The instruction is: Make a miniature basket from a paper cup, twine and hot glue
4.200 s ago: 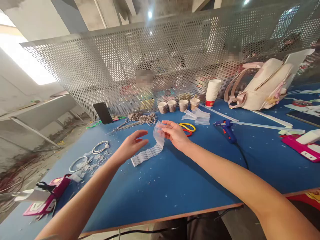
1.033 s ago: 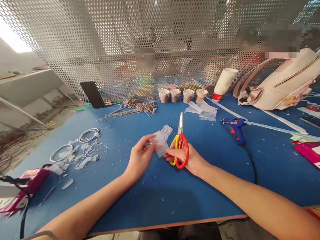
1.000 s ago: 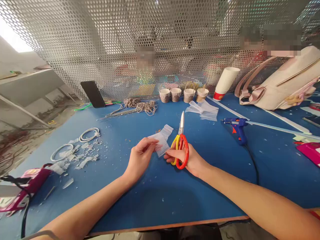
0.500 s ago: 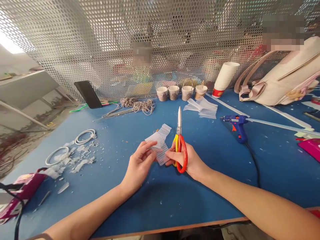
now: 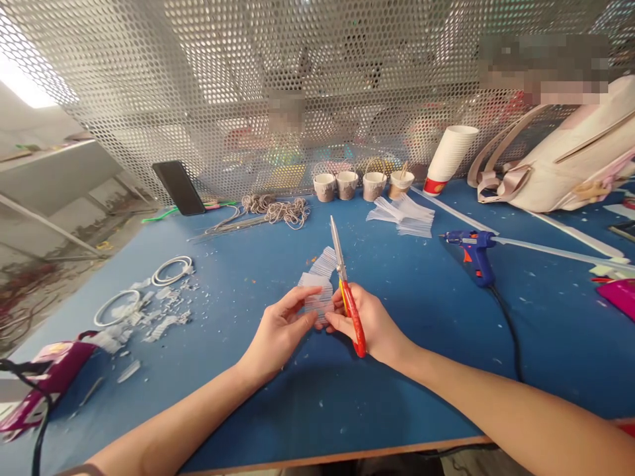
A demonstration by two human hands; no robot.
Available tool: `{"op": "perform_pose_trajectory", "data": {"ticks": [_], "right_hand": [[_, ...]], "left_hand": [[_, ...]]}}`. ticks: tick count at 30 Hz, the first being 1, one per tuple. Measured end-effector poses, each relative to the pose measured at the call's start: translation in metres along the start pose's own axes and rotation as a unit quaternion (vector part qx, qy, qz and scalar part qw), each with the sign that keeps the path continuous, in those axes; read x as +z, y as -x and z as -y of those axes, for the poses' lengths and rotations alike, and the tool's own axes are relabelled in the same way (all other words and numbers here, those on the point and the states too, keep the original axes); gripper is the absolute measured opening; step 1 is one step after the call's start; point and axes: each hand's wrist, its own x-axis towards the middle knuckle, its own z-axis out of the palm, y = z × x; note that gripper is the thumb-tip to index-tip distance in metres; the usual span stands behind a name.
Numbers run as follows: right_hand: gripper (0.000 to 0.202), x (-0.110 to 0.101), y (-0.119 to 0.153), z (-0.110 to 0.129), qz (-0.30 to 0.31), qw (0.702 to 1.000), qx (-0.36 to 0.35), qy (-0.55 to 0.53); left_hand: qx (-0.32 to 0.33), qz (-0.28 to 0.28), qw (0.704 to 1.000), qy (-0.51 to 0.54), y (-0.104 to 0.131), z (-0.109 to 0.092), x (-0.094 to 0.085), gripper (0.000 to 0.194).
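Observation:
A thin, see-through white striped piece (image 5: 317,299) is held low over the table between both hands. My left hand (image 5: 272,336) pinches its left edge with thumb and fingers. My right hand (image 5: 380,328) has the scissors (image 5: 351,307) hooked on it, red and yellow handles against the palm, blades closed and pointing away. Its thumb and fingertips also grip the striped piece's lower right side. Just beyond, another striped piece (image 5: 325,260) lies on the blue table. Farther back is a fanned pile of similar striped pieces (image 5: 409,217).
A blue glue gun (image 5: 471,248) with a cord lies to the right. Several small cups (image 5: 346,186), stacked paper cups (image 5: 451,155) and twine (image 5: 285,210) stand or lie along the perforated screen. A phone (image 5: 178,188), white rings (image 5: 172,271) and scraps are at left.
The scissors have turned in my right hand, tips swinging left. The held striped piece has been turned more level between my hands. The camera view shifted slightly.

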Motion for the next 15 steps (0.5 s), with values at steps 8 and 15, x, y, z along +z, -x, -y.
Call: {"op": "perform_pose_trajectory", "data": {"ticks": [8,15], "right_hand": [[0.027,-0.016,0.003,0.009,-0.036,0.996,-0.059,0.061],[0.037,-0.017,0.015,0.020,0.023,0.998,0.004,0.060]], "left_hand": [[0.041,-0.060,0.995,-0.064,-0.003,-0.008,-0.016,0.029],[0.094,-0.123,0.986,-0.056,-0.006,-0.015,-0.036,0.031]]}}
